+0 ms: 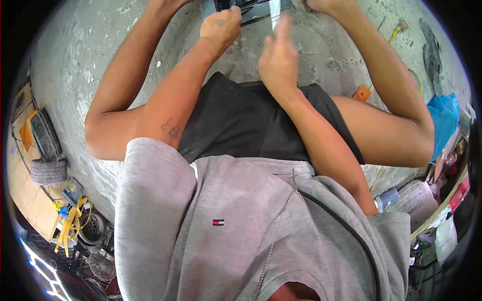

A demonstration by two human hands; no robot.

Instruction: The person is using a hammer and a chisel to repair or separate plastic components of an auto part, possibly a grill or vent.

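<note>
At the top centre my left hand (221, 27) is closed at a black object (221, 4), its fingertips partly hidden, over a dark grey flat piece (248, 14) lying on the floor between my feet. Right of it, my blurred right hand (278, 57) grips a pale, flat strip (275, 7) that runs up past the frame's edge; its index finger lies along the strip. What the strip and black object are, I cannot make out.
My bent legs (391, 90) frame the concrete floor (125, 45). On the right lie an orange power block (361, 93) with yellow cable, a blue bag (442, 120) and piled items. Tires (45, 135), cardboard (25, 185) and yellow straps (70, 226) are at left.
</note>
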